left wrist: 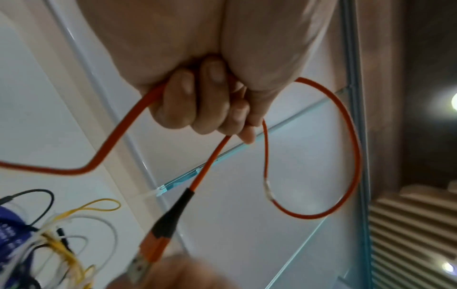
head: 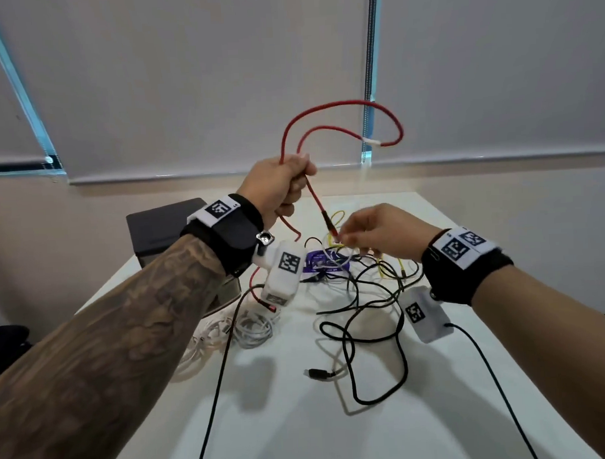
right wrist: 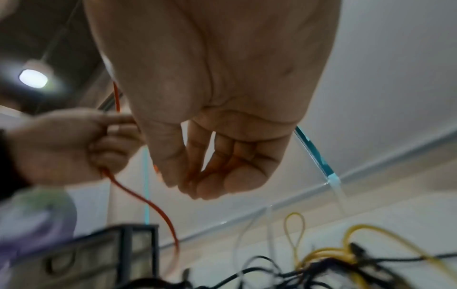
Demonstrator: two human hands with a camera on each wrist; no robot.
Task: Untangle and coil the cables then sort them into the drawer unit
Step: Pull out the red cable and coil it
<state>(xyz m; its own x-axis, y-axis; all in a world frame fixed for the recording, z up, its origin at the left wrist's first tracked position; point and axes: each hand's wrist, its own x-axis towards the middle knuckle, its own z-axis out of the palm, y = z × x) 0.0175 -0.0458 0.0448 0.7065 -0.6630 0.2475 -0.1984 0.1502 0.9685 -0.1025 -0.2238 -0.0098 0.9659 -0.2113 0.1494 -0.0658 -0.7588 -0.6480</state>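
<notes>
My left hand (head: pixel 287 183) is raised above the table, fingers curled round a red cable (head: pixel 341 106) that loops up above it. In the left wrist view the left fingers (left wrist: pixel 197 105) wrap the red cable (left wrist: pixel 353 156); its black-and-orange plug (left wrist: pixel 160 236) hangs down toward my right hand. My right hand (head: pixel 346 236) pinches the plug (head: pixel 330 226) at its tip; the right wrist view shows thumb and fingers (right wrist: pixel 195 185) pressed together. The dark drawer unit (head: pixel 164 230) stands at the table's left edge.
A tangle of black cables (head: pixel 372 312) and yellow cables (head: pixel 338 216) lies mid-table on the white table (head: pixel 336 441). A white coiled cable (head: pixel 255 332) lies by my left forearm. A purple packet (head: pixel 324 261) sits under the tangle. A black plug (head: pixel 318 373) lies nearer me.
</notes>
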